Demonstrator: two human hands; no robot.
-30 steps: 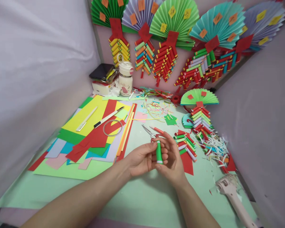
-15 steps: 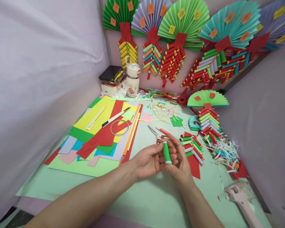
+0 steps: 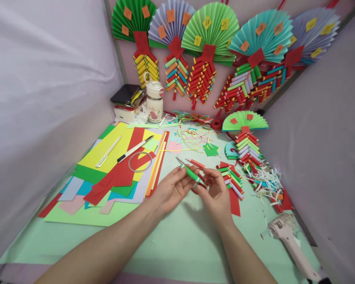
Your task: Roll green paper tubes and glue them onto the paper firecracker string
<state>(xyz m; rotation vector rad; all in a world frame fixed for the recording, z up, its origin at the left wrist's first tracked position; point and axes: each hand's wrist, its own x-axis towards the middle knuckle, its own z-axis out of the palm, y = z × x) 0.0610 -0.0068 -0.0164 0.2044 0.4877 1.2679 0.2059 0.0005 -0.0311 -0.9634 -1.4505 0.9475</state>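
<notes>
A small green paper roll [image 3: 191, 174] with white bands at its ends slants between my hands, above the table. My left hand [image 3: 173, 187] lies palm up beneath it, thumb at its upper end and fingers behind it. At the lower end, my right hand [image 3: 217, 197] pinches the roll with its thumb and curled fingers. Scissors [image 3: 179, 159] with red handles lie just behind the roll, partly covered by it and my fingers. Close behind them is a red pen [image 3: 195, 163]. Right of my right hand sits a bundle of coloured paper rolls [image 3: 232, 179] on red paper.
Coloured paper sheets [image 3: 106, 173] spread at left, bearing a white pen [image 3: 109, 151], a craft knife [image 3: 135, 149] and a clear ring [image 3: 140, 161]. A glue gun [image 3: 292, 244] lies at right front. A bottle [image 3: 154, 102] stands behind; paper scraps [image 3: 195, 138] litter the back.
The green roll has turned from nearly upright to slanting, its upper end now toward the left. My view has shifted, so most things sit further left in the picture.
</notes>
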